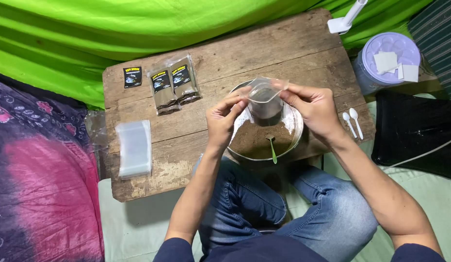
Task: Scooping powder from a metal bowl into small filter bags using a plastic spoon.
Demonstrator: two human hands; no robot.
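My left hand (224, 118) and my right hand (313, 107) together hold a small clear plastic pouch (264, 99) by its top edges, pulled apart at the mouth, above a round metal bowl (297, 127) of brown powder. A green spoon (272, 148) stands in the powder. The pouch hangs over the bowl's far half and looks partly filled with dark powder. The bowl rests on a worn wooden board (186, 140) over my lap.
A stack of empty clear pouches (134, 148) lies at the board's left. Filled brown packets with black labels (173, 85) and a loose black label (132, 76) lie at the back left. Two white spoons (353, 122) lie right, near a lidded purple tub (388, 60).
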